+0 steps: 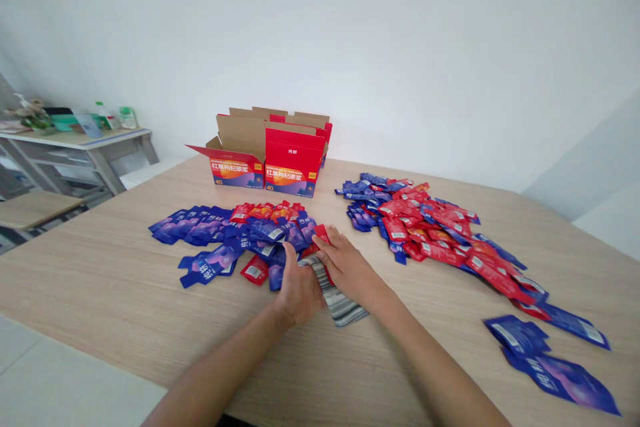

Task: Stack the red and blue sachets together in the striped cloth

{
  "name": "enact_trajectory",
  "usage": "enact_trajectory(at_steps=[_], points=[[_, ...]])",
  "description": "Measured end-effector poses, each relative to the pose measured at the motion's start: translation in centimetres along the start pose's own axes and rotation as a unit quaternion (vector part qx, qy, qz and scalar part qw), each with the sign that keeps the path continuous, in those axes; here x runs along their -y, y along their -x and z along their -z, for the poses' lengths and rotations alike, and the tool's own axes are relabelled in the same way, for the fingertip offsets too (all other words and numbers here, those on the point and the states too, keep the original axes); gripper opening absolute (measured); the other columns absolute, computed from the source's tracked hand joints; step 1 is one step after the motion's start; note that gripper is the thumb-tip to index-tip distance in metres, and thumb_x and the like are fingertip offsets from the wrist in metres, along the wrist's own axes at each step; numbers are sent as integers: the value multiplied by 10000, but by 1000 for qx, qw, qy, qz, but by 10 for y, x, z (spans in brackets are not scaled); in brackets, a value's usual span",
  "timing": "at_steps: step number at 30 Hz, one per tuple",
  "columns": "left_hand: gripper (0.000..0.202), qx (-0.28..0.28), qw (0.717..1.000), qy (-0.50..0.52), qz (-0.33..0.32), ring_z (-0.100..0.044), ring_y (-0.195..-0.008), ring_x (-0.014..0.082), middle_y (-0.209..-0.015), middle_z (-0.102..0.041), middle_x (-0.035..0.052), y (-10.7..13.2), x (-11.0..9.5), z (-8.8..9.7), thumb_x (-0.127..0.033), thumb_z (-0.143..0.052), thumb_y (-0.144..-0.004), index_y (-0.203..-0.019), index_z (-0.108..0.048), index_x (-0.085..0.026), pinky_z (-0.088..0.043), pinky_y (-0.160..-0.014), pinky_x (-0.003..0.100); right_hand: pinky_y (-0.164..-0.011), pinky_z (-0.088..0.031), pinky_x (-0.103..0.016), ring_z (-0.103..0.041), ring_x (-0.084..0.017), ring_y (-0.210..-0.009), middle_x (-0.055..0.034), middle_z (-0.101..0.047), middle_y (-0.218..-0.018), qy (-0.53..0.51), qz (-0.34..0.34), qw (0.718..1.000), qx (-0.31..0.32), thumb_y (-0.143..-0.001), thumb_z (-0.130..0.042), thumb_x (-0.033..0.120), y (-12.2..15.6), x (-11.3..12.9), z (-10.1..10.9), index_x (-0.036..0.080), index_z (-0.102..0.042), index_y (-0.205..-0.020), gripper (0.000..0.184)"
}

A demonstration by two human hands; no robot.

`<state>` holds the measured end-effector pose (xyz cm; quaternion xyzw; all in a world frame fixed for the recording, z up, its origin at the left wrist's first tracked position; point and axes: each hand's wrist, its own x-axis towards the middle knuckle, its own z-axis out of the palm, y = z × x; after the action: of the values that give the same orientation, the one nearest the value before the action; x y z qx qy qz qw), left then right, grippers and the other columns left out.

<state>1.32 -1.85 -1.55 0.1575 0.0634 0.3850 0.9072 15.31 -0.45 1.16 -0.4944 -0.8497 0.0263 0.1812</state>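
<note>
Both my hands grip a thick stack of flat sachets (pixel 340 303) lying on its side on the wooden table (pixel 100 287). My left hand (pixel 299 288) closes over the stack's near end. My right hand (pixel 345 263) presses on its far side, fingers spread towards a red sachet (pixel 320 232). Just beyond my hands, blue sachets (pixel 200 227) and red sachets (pixel 267 211) lie spread out in overlapping rows.
A big loose heap of red and blue sachets (pixel 435 233) lies to the right, with two blue sachets (pixel 550 363) near the right front edge. Open red cartons (pixel 280 157) stand at the back. A grey shelf unit (pixel 75 147) is at the far left.
</note>
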Motion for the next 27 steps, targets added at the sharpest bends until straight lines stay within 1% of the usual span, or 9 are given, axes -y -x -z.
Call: enact_trajectory(at_steps=[2, 4, 6, 9, 13, 17, 20, 22, 27], points=[[976, -3, 1000, 11, -24, -487, -1382, 332, -1388, -626, 162, 1, -5, 1, -855, -161, -854, -1419, -554, -164, -309, -1167, 495, -1220, -234, -602, -273, -333, -1517, -199, -346, -1608, 11, 35, 999, -13, -1036, -379, 254, 1, 5, 2, 126, -512, -1463, 465], [984, -15, 998, 25, -57, -467, -1400, 329, -1398, -617, 166, 2, -14, 2, -862, -179, -847, -1431, -538, -156, -291, -1180, 487, -1238, -203, -583, -282, -333, -1513, -223, -357, -1596, 25, 68, 997, -31, -1012, -451, 284, 3, 14, 2, 87, -499, -1461, 493], [1026, -29, 996, 37, -79, -445, -1417, 336, -1400, -611, 182, 2, -23, 3, -884, -208, -824, -1448, -510, -128, -279, -1189, 489, -1234, -226, -573, -309, -355, -1499, -248, -373, -1580, 18, 76, 996, -32, -966, -559, 441, 5, 23, 2, 62, -470, -1472, 639], [1064, -37, 993, 59, -99, -446, -1415, 339, -1375, -620, 209, 2, -34, 4, -891, -238, -809, -1441, -501, -76, -281, -1192, 483, -1223, -248, -582, -322, -394, -1485, -267, -374, -1572, -9, 74, 997, -4, -805, -676, 690, 8, 31, 4, 60, -425, -1503, 973], [942, -54, 987, 74, -130, -529, -1338, 333, -1234, -699, 204, 3, -43, 4, -809, -251, -878, -1332, -598, -60, -308, -1183, 476, -1244, -223, -537, -287, -380, -1504, -259, -299, -1610, -40, 95, 993, 58, -711, -704, 781, 18, 36, 13, 60, -336, -1557, 1171], [913, -80, 983, 77, -149, -583, -1278, 331, -1190, -726, 181, 3, -46, 4, -799, -248, -892, -1288, -642, -76, -328, -1175, 474, -1256, -194, -515, -248, -368, -1520, -223, -242, -1640, -64, 104, 990, 68, -683, -670, 838, 26, 40, 19, 107, -251, -1599, 1245], [891, -70, 983, 65, -157, -576, -1295, 329, -1256, -703, 180, 2, -41, 5, -790, -289, -896, -1352, -605, -93, -313, -1185, 469, -1254, -209, -513, -272, -370, -1511, -251, -268, -1622, -73, 106, 989, 67, -708, -632, 849, 23, 38, 16, 65, -203, -1603, 1265], [916, -67, 986, 56, -143, -555, -1323, 332, -1305, -676, 189, 1, -34, 6, -800, -277, -892, -1401, -560, -93, -306, -1190, 473, -1252, -219, -510, -271, -364, -1512, -263, -270, -1617, -71, 113, 990, 55, -756, -618, 819, 18, 33, 10, 44, -178, -1603, 1230], [1031, -56, 998, 22, -13, -459, -1413, 347, -1389, -623, 177, -1, -9, 13, -887, -213, -820, -1461, -497, -132, -292, -1196, 498, -1233, -256, -540, -177, -334, -1543, -253, -162, -1650, -68, 133, 988, 28, -903, -630, 591, 8, 20, -5, 72, -35, -1618, 1064]])
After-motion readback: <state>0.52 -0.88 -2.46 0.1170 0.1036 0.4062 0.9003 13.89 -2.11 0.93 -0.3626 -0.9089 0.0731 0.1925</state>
